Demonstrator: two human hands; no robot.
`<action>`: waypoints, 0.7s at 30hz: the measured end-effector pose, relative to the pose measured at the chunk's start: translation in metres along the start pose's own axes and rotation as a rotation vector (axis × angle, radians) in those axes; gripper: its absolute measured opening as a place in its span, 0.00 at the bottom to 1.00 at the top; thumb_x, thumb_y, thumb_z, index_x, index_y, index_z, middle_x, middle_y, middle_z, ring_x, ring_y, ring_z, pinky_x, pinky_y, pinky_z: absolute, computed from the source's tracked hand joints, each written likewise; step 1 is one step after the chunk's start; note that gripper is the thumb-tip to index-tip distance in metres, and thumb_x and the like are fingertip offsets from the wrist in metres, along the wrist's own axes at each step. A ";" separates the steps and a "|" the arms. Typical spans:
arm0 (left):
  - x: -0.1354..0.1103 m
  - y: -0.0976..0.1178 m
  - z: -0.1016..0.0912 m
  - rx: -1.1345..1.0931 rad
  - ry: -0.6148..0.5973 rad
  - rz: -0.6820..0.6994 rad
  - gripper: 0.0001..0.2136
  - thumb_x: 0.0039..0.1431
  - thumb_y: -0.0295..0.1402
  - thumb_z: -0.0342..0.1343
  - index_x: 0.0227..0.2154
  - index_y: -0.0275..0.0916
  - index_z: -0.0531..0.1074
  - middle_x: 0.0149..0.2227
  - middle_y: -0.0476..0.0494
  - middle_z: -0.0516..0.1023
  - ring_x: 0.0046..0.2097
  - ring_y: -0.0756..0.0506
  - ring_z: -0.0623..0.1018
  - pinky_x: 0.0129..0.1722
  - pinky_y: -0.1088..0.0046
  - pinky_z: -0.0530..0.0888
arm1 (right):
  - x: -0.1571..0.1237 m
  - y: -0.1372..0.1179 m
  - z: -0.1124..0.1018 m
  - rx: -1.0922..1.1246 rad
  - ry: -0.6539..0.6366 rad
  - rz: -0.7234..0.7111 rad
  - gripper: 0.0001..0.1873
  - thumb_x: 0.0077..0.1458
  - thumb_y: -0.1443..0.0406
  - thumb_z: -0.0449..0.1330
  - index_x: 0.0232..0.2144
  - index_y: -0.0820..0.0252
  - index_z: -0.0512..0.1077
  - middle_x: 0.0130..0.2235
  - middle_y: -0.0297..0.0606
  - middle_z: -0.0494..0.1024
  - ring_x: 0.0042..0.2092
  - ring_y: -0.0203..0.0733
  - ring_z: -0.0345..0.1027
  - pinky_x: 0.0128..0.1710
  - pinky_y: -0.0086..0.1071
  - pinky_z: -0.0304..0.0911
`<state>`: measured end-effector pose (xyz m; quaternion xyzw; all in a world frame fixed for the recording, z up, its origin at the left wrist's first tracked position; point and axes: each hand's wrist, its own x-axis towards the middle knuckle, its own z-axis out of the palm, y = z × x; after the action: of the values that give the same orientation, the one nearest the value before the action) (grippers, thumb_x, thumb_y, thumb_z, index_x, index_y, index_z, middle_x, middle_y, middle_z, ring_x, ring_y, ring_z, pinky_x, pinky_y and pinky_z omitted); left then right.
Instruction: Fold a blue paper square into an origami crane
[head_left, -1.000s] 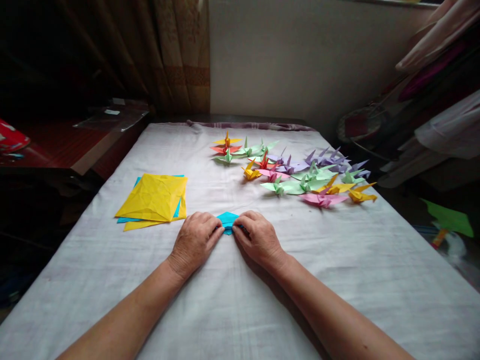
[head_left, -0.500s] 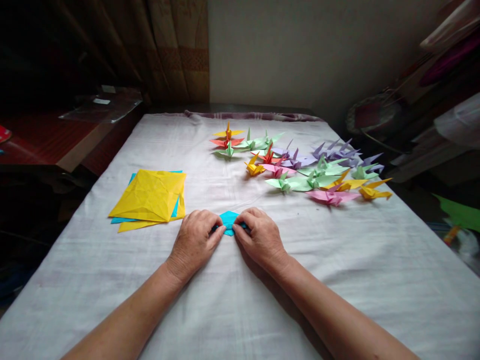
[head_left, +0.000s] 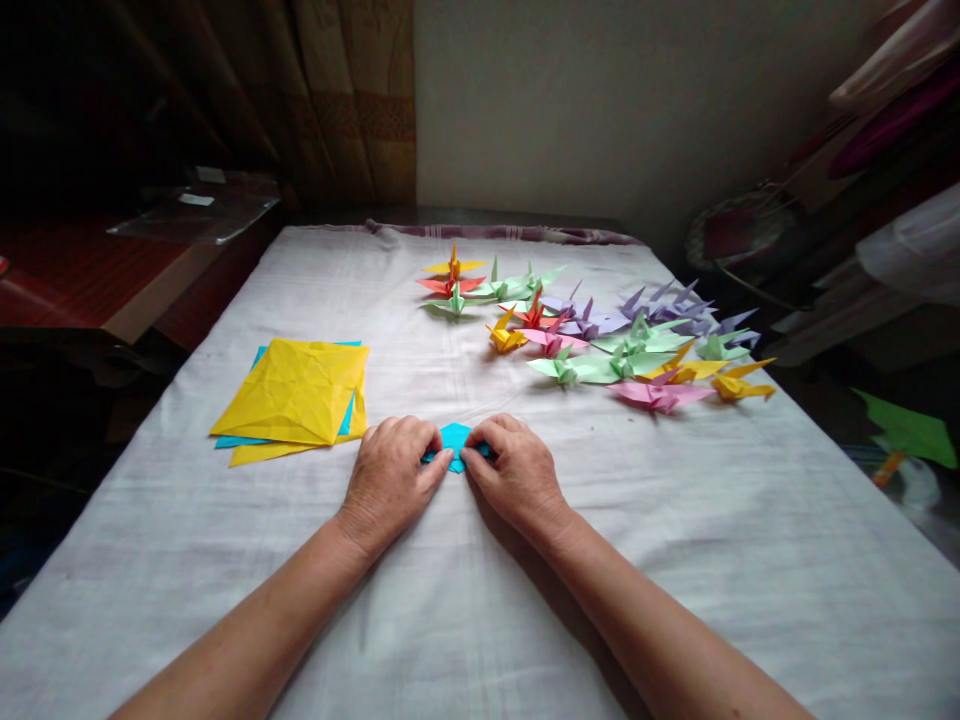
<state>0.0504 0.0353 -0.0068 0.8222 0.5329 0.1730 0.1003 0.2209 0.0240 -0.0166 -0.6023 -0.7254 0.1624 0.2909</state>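
A small folded piece of blue origami paper [head_left: 455,437] lies on the cloth in front of me, with its top coming to a blunt point. My left hand [head_left: 394,470] pinches its left side between thumb and fingers. On the opposite side my right hand [head_left: 514,465] grips it the same way, the two thumb tips close together at its lower middle. The fingers cover both side parts of the paper. To the left of my left hand rests a loose stack of yellow and blue paper sheets [head_left: 292,392], creased on top.
Several folded paper cranes [head_left: 634,345] in green, purple, pink, red and yellow stand at the far right of the white-clothed table [head_left: 450,600]. A clear plastic sleeve [head_left: 202,210] lies on a reddish wooden surface [head_left: 60,280] at the left. A green sheet [head_left: 907,425] sits beyond the right edge.
Both hands keep their pinch on the blue paper, with hardly any movement. The whole view has shifted slightly.
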 end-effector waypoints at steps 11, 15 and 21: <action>-0.001 -0.007 -0.001 -0.141 -0.028 0.016 0.04 0.60 0.32 0.57 0.31 0.40 0.69 0.33 0.47 0.74 0.38 0.43 0.72 0.39 0.66 0.66 | 0.002 0.013 -0.008 0.120 -0.053 -0.036 0.07 0.52 0.73 0.63 0.28 0.58 0.71 0.32 0.34 0.72 0.36 0.39 0.66 0.37 0.30 0.60; -0.002 -0.011 -0.002 -0.198 -0.032 0.029 0.03 0.60 0.30 0.57 0.31 0.40 0.69 0.33 0.48 0.75 0.38 0.44 0.72 0.40 0.66 0.66 | 0.002 0.020 -0.011 0.144 -0.064 -0.070 0.07 0.52 0.74 0.63 0.28 0.58 0.71 0.32 0.33 0.71 0.35 0.38 0.66 0.35 0.30 0.60; -0.004 -0.017 -0.002 -0.253 -0.012 0.070 0.03 0.60 0.28 0.53 0.33 0.41 0.71 0.34 0.48 0.76 0.39 0.44 0.73 0.42 0.66 0.68 | 0.001 0.023 -0.009 0.164 -0.030 -0.130 0.06 0.53 0.73 0.62 0.28 0.58 0.71 0.32 0.34 0.71 0.36 0.38 0.66 0.37 0.30 0.61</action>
<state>0.0341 0.0386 -0.0119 0.8221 0.4771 0.2375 0.2003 0.2443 0.0289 -0.0228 -0.5256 -0.7515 0.2113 0.3382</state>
